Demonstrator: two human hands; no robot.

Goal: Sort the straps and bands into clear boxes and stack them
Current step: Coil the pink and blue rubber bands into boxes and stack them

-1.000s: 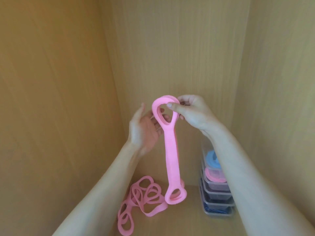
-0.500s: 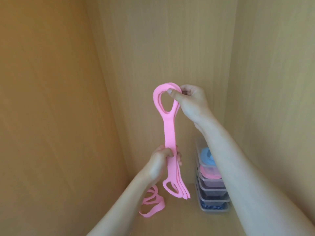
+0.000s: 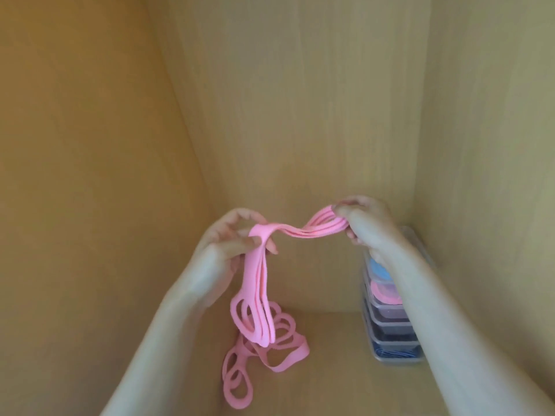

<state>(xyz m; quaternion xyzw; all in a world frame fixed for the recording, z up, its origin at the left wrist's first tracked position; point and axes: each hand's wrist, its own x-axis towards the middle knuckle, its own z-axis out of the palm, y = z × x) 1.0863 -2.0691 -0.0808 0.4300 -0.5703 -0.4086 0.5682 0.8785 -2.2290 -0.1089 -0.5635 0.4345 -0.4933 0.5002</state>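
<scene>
A folded bundle of pink strap (image 3: pixel 303 230) is held above the cabinet floor (image 3: pixel 330 370): one end is pinched by the thumb and curled fingers of the right hand (image 3: pixel 366 223), and the middle is gripped by the left hand (image 3: pixel 231 244), below which looped ends are left hanging. The rest is trailed in loose loops on the floor. A stack of clear boxes (image 3: pixel 390 328) is set in the right back corner, partly hidden by the right forearm.
</scene>
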